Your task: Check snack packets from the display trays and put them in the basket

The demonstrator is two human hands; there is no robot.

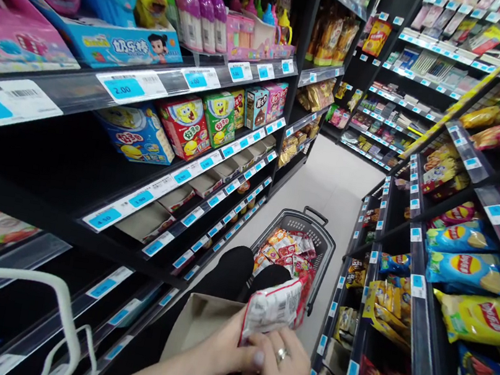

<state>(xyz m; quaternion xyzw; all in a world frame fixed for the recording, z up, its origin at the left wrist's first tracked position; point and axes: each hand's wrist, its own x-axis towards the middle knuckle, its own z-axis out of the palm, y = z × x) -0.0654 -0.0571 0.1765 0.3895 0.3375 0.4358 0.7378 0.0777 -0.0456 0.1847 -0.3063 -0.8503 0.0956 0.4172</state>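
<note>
In front of my lap I hold a white and red snack packet [273, 307], its printed side with a barcode facing me. My left hand [226, 347] is closed on its lower left edge, the fingers mostly behind it. My right hand [281, 371], with a ring on one finger, has its fingers curled against the packet's lower edge, touching the left thumb. Under the left wrist an open cardboard box [199, 324] rests by my legs. Past my knees stands a dark grey shopping basket [326, 249] with several small snack packets [285, 249] in it.
Shelves with toy-shaped candy and small snack boxes [186, 125] rise close on the left. Racks of chip bags [468, 264] line the right. A white metal bar [59, 297] juts in at lower left. The aisle floor [335, 184] leads to a back shelf.
</note>
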